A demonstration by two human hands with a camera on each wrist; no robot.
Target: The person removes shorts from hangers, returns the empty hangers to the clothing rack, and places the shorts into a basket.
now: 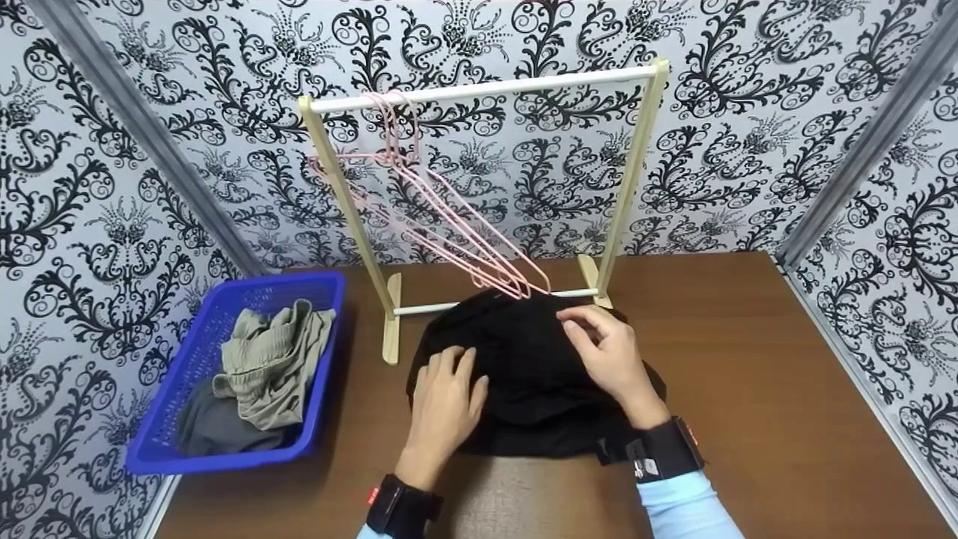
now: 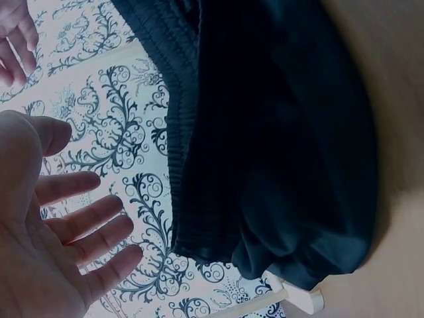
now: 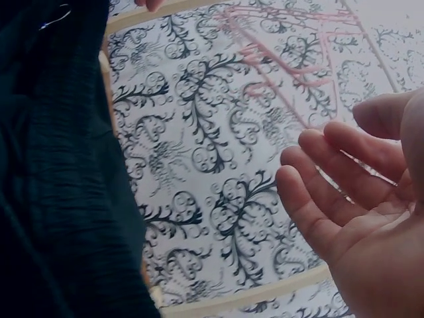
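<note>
A dark garment with a gathered elastic waistband point(image 2: 182, 132), black in the head view, lies bunched on the table in front of the rack. My left hand point(image 1: 445, 400) hovers over the left part of this black garment point(image 1: 524, 359), fingers spread and holding nothing. Over its right side is my right hand point(image 1: 610, 355), fingers loosely bent, with nothing in them. Both wrist views show a gap between each palm and the cloth. Several pink hangers point(image 1: 456, 217) hang from the rack's top bar, their lower ends close to the garment's far edge.
The wooden rack with a white top bar point(image 1: 486, 90) stands behind the garment. To the left, a blue basket point(image 1: 318, 374) holds a khaki garment point(image 1: 273, 359) and a dark grey one point(image 1: 224, 427). Patterned walls point(image 1: 748, 150) border the brown table point(image 1: 786, 404).
</note>
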